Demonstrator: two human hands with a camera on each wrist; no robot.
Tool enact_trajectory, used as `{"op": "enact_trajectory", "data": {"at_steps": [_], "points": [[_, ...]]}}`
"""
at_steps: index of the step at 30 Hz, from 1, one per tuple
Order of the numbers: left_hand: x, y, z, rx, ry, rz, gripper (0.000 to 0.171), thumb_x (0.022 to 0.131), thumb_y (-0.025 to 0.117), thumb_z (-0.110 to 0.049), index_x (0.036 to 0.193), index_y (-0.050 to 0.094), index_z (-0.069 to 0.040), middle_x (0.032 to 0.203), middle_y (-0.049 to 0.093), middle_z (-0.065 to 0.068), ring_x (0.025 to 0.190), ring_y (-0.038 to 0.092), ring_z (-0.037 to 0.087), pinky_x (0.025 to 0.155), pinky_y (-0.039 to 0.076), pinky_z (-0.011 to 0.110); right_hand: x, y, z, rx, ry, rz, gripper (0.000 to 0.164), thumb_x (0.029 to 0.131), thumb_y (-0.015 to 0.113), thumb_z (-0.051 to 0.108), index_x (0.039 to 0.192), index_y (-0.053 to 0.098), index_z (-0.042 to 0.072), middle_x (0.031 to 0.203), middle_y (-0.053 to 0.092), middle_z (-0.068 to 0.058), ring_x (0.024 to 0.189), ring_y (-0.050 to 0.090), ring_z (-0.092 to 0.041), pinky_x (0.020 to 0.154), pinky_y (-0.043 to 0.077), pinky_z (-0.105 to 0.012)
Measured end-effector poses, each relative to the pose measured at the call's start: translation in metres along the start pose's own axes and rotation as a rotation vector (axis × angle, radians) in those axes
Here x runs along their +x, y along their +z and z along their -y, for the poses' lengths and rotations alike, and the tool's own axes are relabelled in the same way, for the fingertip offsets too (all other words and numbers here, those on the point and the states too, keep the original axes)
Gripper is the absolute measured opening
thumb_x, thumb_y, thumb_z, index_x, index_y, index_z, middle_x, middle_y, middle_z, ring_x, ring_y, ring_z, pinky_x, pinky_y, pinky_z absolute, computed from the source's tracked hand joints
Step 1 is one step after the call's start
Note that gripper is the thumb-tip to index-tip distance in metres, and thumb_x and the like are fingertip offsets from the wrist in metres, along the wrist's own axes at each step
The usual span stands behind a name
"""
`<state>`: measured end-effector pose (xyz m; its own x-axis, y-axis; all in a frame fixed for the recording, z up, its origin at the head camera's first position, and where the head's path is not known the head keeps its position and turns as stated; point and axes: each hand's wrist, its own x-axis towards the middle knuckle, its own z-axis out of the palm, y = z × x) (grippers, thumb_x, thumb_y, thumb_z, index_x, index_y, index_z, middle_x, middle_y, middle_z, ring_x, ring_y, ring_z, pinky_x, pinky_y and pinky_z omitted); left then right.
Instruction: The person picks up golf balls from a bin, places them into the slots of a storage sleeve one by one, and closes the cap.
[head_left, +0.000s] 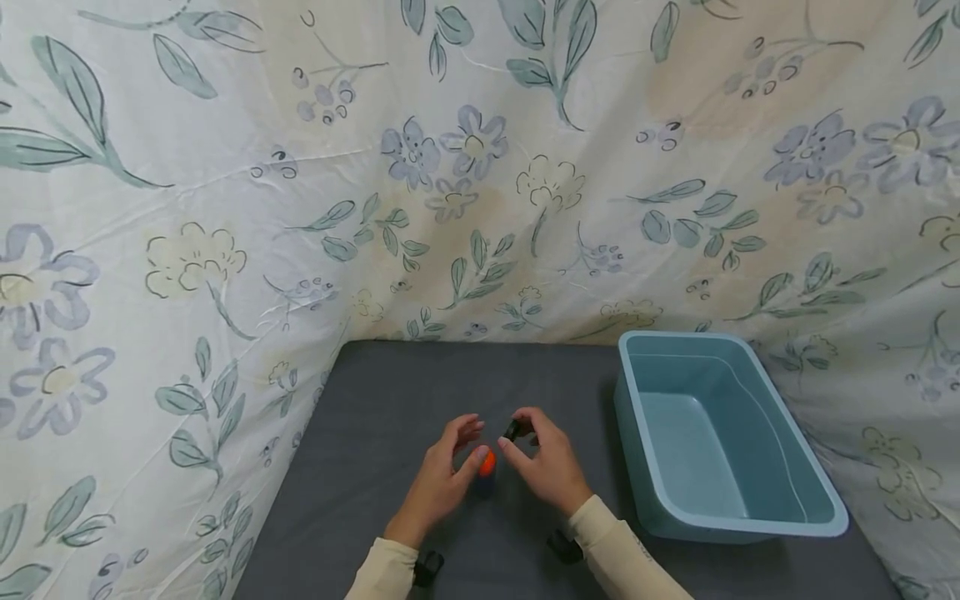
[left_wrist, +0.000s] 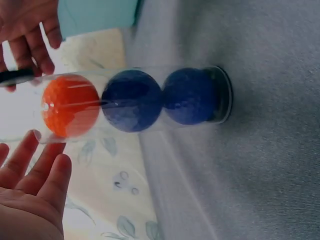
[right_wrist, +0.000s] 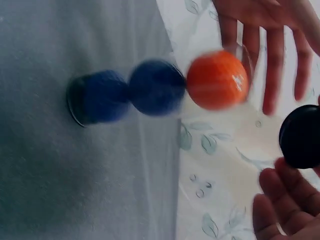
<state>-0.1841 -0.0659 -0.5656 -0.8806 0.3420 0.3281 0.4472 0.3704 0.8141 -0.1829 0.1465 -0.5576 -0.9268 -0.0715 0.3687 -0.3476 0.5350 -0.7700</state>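
Note:
A clear tube (left_wrist: pixel 223 95) stands upright on the dark table. Inside it an orange dimpled ball (left_wrist: pixel 70 106) is on top of two blue balls (left_wrist: pixel 132 101). My left hand (head_left: pixel 442 479) is beside the tube's upper end, fingers spread and nearly straight, with fingertips right at the clear wall. Just to the right of the tube's top, my right hand (head_left: pixel 553 471) pinches a round black cap (right_wrist: pixel 301 137) between thumb and fingers. The cap is apart from the tube, whose upper end is uncovered.
A light blue plastic bin (head_left: pixel 652 433) stands at the right of the dark grey table (head_left: pixel 390 392). Floral cloth (head_left: pixel 480 275) hangs behind the table and along its sides.

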Motion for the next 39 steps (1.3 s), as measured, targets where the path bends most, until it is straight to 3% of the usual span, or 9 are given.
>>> {"op": "enact_trajectory", "data": {"at_steps": [5, 10, 15, 22, 28, 33, 39], "points": [[0.001, 0.0, 0.0, 0.049, 0.041, -0.007, 0.043, 0.109, 0.055, -0.03, 0.151, 0.044, -0.026, 0.144, 0.063, 0.002, 0.128, 0.065, 0.023, 0.108, 0.053, 0.047, -0.009, 0.011, 0.003, -0.018, -0.089, -0.032, 0.032, 0.09, 0.083, 0.024, 0.114, 0.062, 0.022, 0.109, 0.067, 0.006, 0.097, 0.066, -0.011, 0.084, 0.06, -0.043], [-0.002, 0.002, 0.004, 0.09, 0.009, 0.001, 0.04, 0.11, 0.053, -0.033, 0.149, 0.052, -0.023, 0.142, 0.065, 0.002, 0.125, 0.067, 0.018, 0.104, 0.056, 0.044, -0.018, 0.023, 0.0, -0.059, -0.146, -0.044, 0.026, 0.089, 0.084, 0.028, 0.107, 0.067, 0.019, 0.118, 0.072, 0.002, 0.102, 0.068, -0.012, 0.085, 0.061, -0.039], [-0.004, 0.002, 0.006, 0.101, -0.019, 0.003, 0.039, 0.11, 0.053, -0.036, 0.142, 0.061, -0.017, 0.138, 0.067, 0.0, 0.121, 0.068, 0.016, 0.099, 0.059, 0.043, -0.021, 0.03, -0.006, -0.083, -0.21, -0.044, 0.034, 0.089, 0.084, 0.029, 0.12, 0.072, 0.021, 0.125, 0.073, 0.004, 0.112, 0.07, -0.015, 0.092, 0.061, -0.041], [-0.004, 0.003, 0.01, 0.09, -0.047, 0.004, 0.037, 0.109, 0.054, -0.037, 0.139, 0.064, -0.018, 0.135, 0.068, -0.002, 0.121, 0.068, 0.013, 0.101, 0.058, 0.042, -0.024, 0.035, -0.011, -0.087, -0.248, -0.028, 0.042, 0.091, 0.082, 0.028, 0.131, 0.072, 0.022, 0.135, 0.07, 0.004, 0.116, 0.07, -0.017, 0.094, 0.061, -0.042], [-0.006, 0.004, 0.015, 0.094, -0.022, -0.017, 0.033, 0.109, 0.056, -0.035, 0.138, 0.065, -0.022, 0.135, 0.069, -0.004, 0.124, 0.067, 0.014, 0.102, 0.058, 0.042, -0.027, 0.037, -0.009, -0.073, -0.247, -0.03, 0.041, 0.091, 0.082, 0.028, 0.13, 0.073, 0.019, 0.138, 0.069, 0.002, 0.118, 0.07, -0.019, 0.094, 0.061, -0.043], [-0.006, 0.006, 0.021, 0.083, 0.027, -0.049, 0.034, 0.108, 0.058, -0.028, 0.139, 0.066, -0.018, 0.136, 0.07, -0.002, 0.124, 0.068, 0.016, 0.101, 0.058, 0.04, -0.028, 0.04, -0.011, -0.05, -0.241, -0.035, 0.043, 0.092, 0.08, 0.027, 0.133, 0.072, 0.018, 0.141, 0.067, 0.002, 0.122, 0.069, -0.02, 0.096, 0.06, -0.044], [-0.007, 0.009, 0.026, 0.065, 0.072, -0.084, 0.034, 0.107, 0.06, -0.025, 0.139, 0.067, -0.016, 0.134, 0.071, 0.0, 0.12, 0.07, 0.018, 0.096, 0.061, 0.036, -0.03, 0.045, -0.02, -0.048, -0.302, -0.028, 0.039, 0.101, 0.069, 0.016, 0.14, 0.066, 0.015, 0.147, 0.063, -0.002, 0.131, 0.064, -0.021, 0.105, 0.056, -0.037]]}}
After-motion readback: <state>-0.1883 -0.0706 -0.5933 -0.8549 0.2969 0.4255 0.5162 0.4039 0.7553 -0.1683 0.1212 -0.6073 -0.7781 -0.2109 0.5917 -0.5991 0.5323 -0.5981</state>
